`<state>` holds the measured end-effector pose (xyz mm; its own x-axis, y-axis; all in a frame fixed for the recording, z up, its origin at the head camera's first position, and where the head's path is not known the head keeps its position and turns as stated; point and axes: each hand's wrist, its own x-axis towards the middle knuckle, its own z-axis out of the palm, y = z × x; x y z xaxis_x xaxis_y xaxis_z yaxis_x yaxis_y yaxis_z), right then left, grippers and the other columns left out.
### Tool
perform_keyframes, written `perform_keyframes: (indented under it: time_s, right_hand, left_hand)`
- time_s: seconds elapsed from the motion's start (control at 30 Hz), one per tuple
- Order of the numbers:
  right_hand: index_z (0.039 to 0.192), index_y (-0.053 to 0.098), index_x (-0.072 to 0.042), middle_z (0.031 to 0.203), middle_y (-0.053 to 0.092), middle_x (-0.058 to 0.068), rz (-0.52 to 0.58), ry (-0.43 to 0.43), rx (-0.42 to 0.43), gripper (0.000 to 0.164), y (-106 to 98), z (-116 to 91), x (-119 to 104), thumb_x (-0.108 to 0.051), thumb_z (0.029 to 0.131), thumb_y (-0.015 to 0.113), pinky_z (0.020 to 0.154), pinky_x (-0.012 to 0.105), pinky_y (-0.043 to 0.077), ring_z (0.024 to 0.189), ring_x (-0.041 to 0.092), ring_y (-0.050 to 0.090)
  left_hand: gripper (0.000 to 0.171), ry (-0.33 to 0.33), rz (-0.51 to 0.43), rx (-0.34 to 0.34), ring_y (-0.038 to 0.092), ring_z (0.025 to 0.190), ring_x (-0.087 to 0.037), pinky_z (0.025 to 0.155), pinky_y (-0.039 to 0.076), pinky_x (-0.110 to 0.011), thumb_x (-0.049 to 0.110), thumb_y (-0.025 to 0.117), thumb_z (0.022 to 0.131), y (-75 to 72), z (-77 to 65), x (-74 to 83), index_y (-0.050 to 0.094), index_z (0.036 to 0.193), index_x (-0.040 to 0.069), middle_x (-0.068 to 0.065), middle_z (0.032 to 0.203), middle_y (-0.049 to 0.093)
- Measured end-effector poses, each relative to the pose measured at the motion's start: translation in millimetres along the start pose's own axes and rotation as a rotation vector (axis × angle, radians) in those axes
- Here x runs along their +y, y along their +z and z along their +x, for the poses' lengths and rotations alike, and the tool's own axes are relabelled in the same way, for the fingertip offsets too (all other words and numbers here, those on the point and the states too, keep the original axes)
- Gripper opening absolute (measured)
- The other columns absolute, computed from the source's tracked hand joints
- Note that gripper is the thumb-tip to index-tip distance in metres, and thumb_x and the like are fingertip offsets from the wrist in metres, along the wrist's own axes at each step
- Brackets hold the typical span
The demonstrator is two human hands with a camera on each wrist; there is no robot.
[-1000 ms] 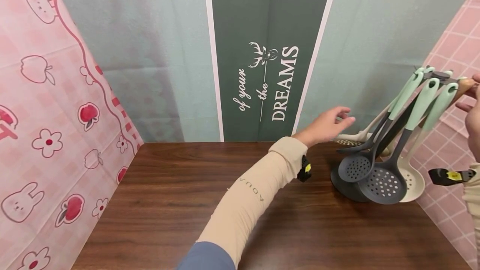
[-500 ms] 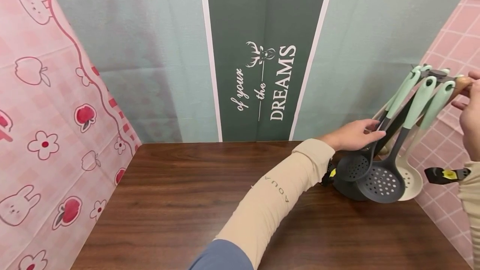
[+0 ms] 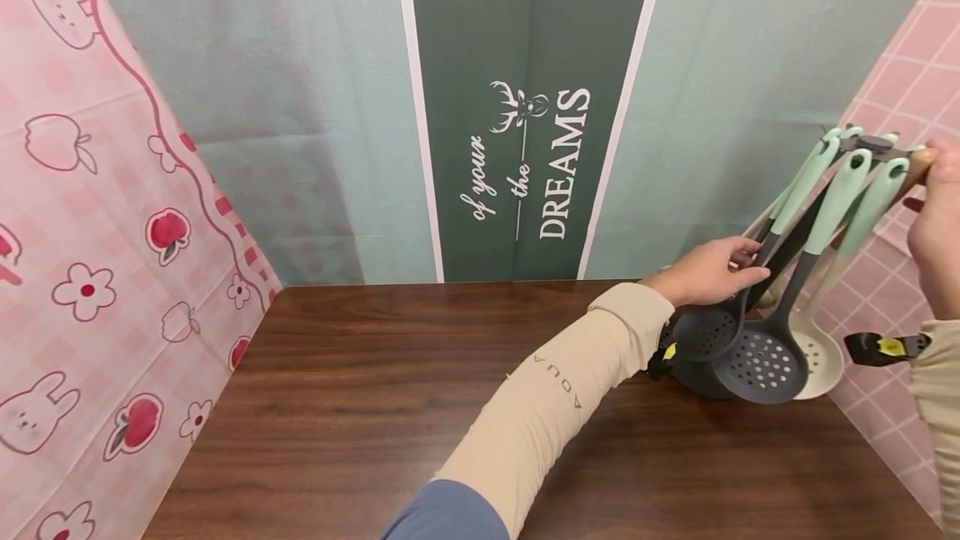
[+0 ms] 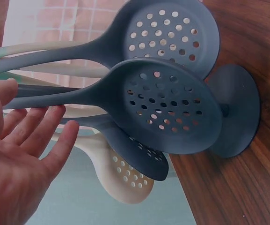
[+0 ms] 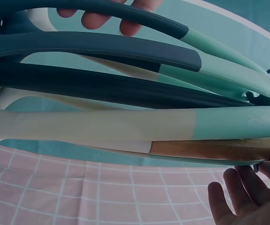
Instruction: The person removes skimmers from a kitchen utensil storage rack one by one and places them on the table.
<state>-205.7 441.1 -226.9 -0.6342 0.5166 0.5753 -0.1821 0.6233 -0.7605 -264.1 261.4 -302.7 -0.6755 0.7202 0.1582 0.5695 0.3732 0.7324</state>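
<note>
1. The wooden handle (image 5: 214, 150) is up at the hub (image 3: 873, 142) of the utensil stand, its long axis slanting from there down toward the table (image 3: 360, 407); its top end lies at the right hand, clearly the nearer one
2. The right hand (image 3: 937, 223) appears to pinch that end; its thumb is hidden in the right wrist view
3. The left hand (image 3: 708, 272) is lower, across the cluster, fingers fairly straight, thumb before and fingers behind the shaft of the smaller dark skimmer (image 4: 146, 133); how firmly they touch, I cannot tell
4. Between the hands hang mint handles (image 3: 870, 215); below are the larger dark skimmer (image 3: 761, 390) and a pale skimmer (image 3: 825, 361)
5. The stand's round base (image 3: 705, 382) rests on the table
</note>
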Motion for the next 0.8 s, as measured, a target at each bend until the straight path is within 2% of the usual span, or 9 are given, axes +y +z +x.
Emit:
perform_keyframes:
  time_s: [0.17,0.4,0.6,0.7,0.8]
  right_hand:
    - [0.094,0.046,-0.042,0.090,0.042,-0.022,-0.017,-0.008,-0.023,0.036,0.4,-2.0,-1.3,-0.023,0.112,0.022,0.093,0.018,0.031,0.100,-0.008,0.043]
    - [0.091,0.044,-0.041,0.088,0.042,-0.022,-0.058,-0.026,-0.046,0.037,-2.5,-5.6,-2.0,-0.023,0.113,0.021,0.094,0.020,0.030,0.096,-0.009,0.041]
    - [0.103,0.043,-0.048,0.093,0.039,-0.026,-0.095,-0.016,-0.046,0.036,-4.3,-11.6,-1.1,-0.023,0.113,0.020,0.108,0.021,0.031,0.105,-0.010,0.040]
    - [0.107,0.045,-0.049,0.095,0.040,-0.028,-0.094,-0.007,-0.033,0.036,-3.6,-11.4,-1.0,-0.024,0.113,0.020,0.109,0.021,0.031,0.108,-0.010,0.041]
    - [0.122,0.049,-0.046,0.099,0.039,-0.030,-0.100,0.029,-0.024,0.037,-3.5,-11.1,-0.6,-0.025,0.113,0.020,0.110,0.021,0.031,0.111,-0.010,0.041]
  left_hand:
    - [0.047,0.008,0.066,0.034,0.060,0.100,0.007,0.079,0.041,-0.003,0.029,0.065,0.102,0.8,-2.1,1.6,0.054,0.145,0.014,0.008,0.122,0.068]
    - [0.040,0.008,0.128,0.092,0.059,0.093,0.009,0.076,0.039,-0.002,0.031,0.067,0.100,0.5,-3.2,2.3,0.062,0.137,0.016,0.012,0.112,0.070]
    - [0.035,0.016,0.090,0.139,0.059,0.088,0.009,0.073,0.040,-0.002,0.029,0.070,0.099,1.4,-4.4,-0.9,0.066,0.130,0.015,0.011,0.107,0.071]
    - [0.032,0.009,0.101,0.165,0.059,0.085,0.011,0.072,0.040,-0.002,0.029,0.071,0.098,0.8,-4.3,-1.3,0.068,0.127,0.016,0.012,0.103,0.072]
    - [0.029,0.003,0.131,0.181,0.059,0.083,0.012,0.072,0.039,-0.002,0.030,0.071,0.098,-0.5,-4.3,-0.8,0.069,0.124,0.018,0.015,0.100,0.072]
